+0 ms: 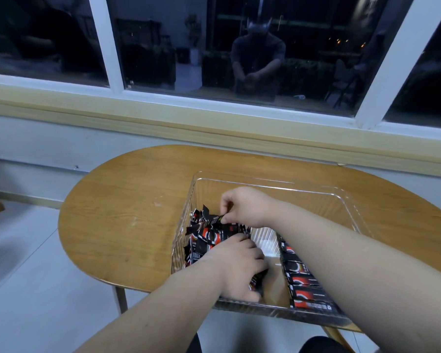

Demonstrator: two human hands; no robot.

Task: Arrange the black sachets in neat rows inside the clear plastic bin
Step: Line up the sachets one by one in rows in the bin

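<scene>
The small black sachets (206, 238), printed with red and white, lie inside the clear plastic bin (303, 197) in two groups. One is a loose, jumbled heap against the bin's left wall, with several sachets standing on edge. The other is a tidy overlapping row (303, 284) along the bin's right side, partly hidden under the right forearm. Between the two groups a strip of the bin's ribbed bottom shows through.

The left hand (237, 266) is at the bin's near-left corner. Its fingers are curled down round a few sachets at the near end of the heap, and one sachet's end sticks out beneath the fingertips. The right hand (247, 207) reaches across the bin to the far end of the heap, where its thumb and forefinger pinch the upper edge of a single sachet. Its other fingers are loosely curled.

The bin stands on the right part of an oval wooden counter (127, 200), with its near wall close to the counter's near edge. Beyond the bin run a pale yellow sill (189, 118) and a white-framed window (117, 47) — the dark glass holds a dim reflection of a person (257, 59). Left of the bin, past the counter's curve, lies a pale floor (23, 250)
</scene>
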